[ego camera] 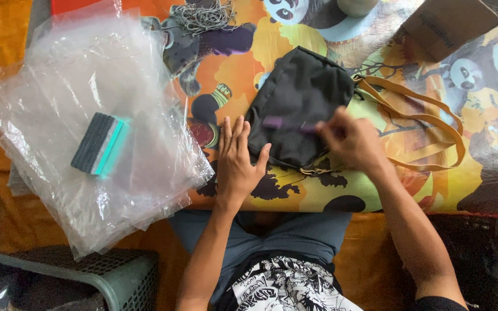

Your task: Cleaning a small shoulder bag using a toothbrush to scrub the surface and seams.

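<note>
A bright cartoon-printed mat (433,190) in orange, yellow and blue covers the surface in front of a seated person, seen from above. To the left, a loose stack of clear plastic bags (76,115) spreads over the mat's edge, with a grey and teal block (98,144) lying on top of it. At the centre of the mat lies a black fabric bag (295,98), its 2 tan straps (427,126) looping out to the right. The left hand (238,164) reaches forward from a straight forearm and lies flat, palm down, fingers together and extended, with the thumb spread out against the bag's lower left edge. The right hand (353,141) comes in from the right with the wrist bent, its fingers curled and pinched around one end of a small purple object (283,122) that rests across the black fabric; what the object is cannot be told. A brown cardboard flap (445,26) juts in at the top right, a tangle of grey string (203,16) sits at the top, and the corner of a green plastic basket (128,276) shows at the lower left.
</note>
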